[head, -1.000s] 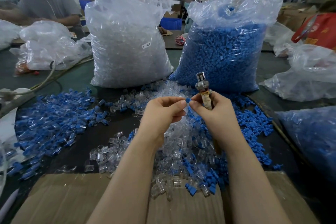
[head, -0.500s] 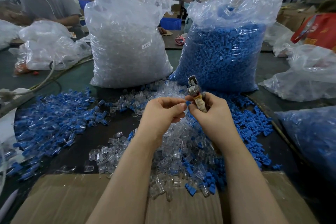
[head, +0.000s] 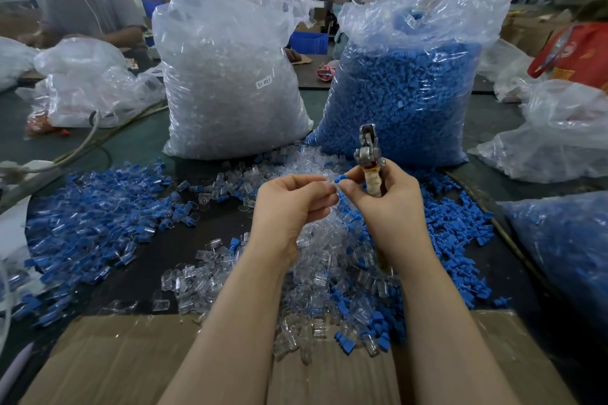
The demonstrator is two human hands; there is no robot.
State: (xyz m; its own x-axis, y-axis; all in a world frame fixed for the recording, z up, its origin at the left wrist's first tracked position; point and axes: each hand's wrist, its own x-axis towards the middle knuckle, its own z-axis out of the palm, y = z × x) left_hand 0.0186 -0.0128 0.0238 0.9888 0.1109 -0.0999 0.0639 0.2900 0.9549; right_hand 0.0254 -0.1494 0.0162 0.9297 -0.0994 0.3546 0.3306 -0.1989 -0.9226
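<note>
I see left grip [head: 289,207] pinching clear piece [head: 331,185] | right grip [head: 391,204] pinching blue cap [head: 340,178], other fingers curled round metal tool [head: 367,148] | pieces touching, above mixed pile [head: 329,276] on desk [head: 210,230]

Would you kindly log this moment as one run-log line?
left hand pinches blue piece | right hand pinches same piece, grips metal tool

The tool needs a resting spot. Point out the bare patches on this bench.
For the tool in the right hand: bare dark table lies between the left heap of blue-and-clear parts and the clear pile in the middle; the cardboard flap near left is bare too. Crowded: the blue pieces on the right, up to the blue bag.
</note>
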